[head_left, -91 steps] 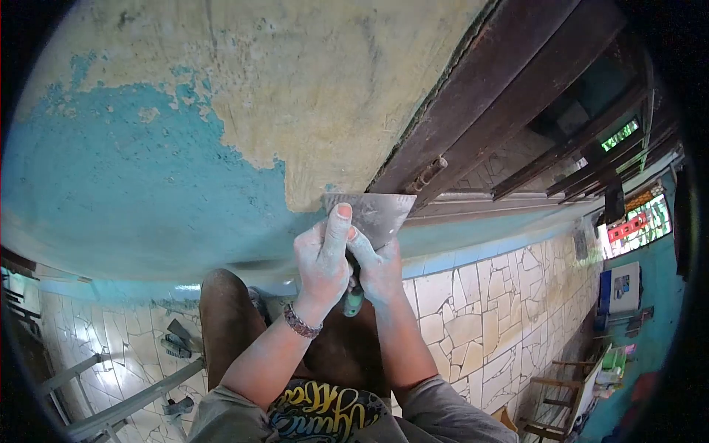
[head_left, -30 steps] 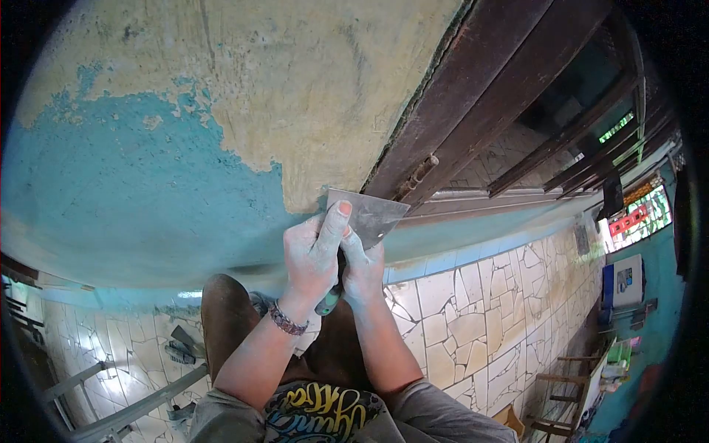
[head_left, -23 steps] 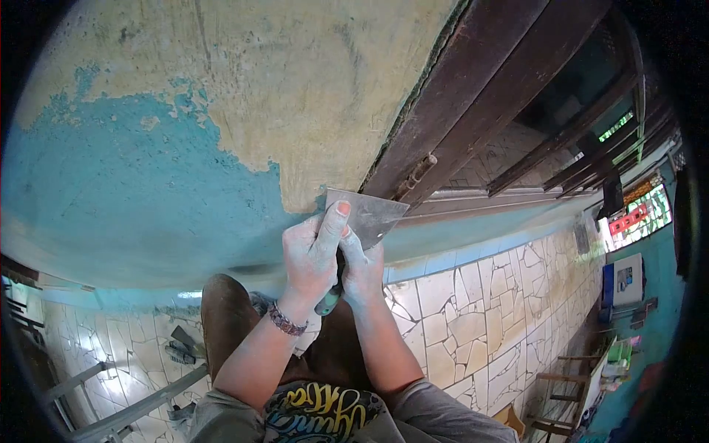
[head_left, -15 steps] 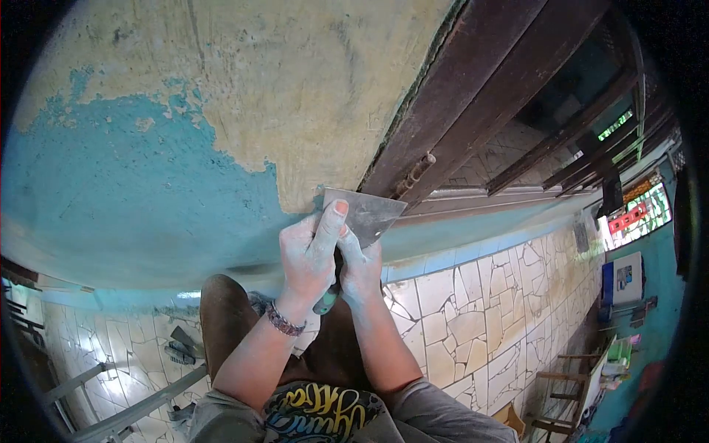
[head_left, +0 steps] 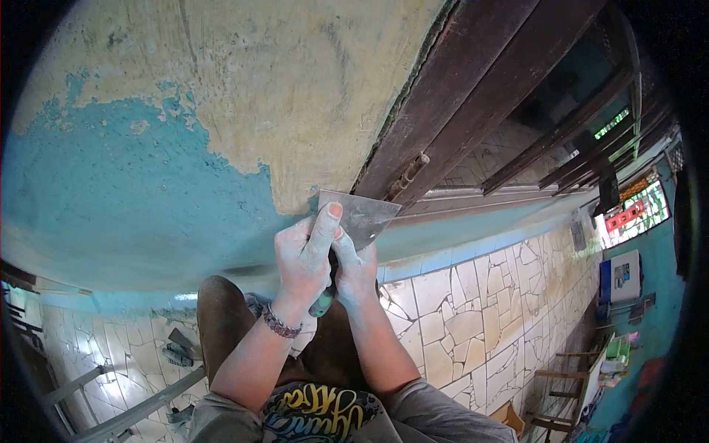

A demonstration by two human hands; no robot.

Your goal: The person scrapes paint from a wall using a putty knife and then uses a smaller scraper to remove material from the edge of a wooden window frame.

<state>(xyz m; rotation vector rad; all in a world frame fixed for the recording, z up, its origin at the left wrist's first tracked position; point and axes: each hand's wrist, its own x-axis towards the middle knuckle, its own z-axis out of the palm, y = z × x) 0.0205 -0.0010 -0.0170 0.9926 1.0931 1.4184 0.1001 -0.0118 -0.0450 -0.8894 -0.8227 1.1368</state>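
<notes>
Both hands are wrapped round the handle of a putty knife (head_left: 362,218), thumbs lying along the base of its wide grey blade. My left hand (head_left: 301,255), with a beaded bracelet at the wrist, grips from the left. On the other side, my right hand (head_left: 354,269) closes round the same tool. Pale dust coats the fingers of both. Below them the handle's black and green end (head_left: 323,303) shows. The blade's far edge is at the wall, near the lower corner of a dark wooden window frame (head_left: 450,103); whether it touches cannot be made out.
Blue paint (head_left: 140,192) covers the lower wall, with a bare cream patch (head_left: 273,88) above. A wooden peg-like piece (head_left: 408,177) sticks out from the frame. A metal ladder-like rail (head_left: 140,410) and footwear (head_left: 178,353) are on the tiled floor (head_left: 473,325) at left.
My hands and the putty knife appear slightly further left in the picture, while the wall and frame also shift a little left. The grip is unchanged.
</notes>
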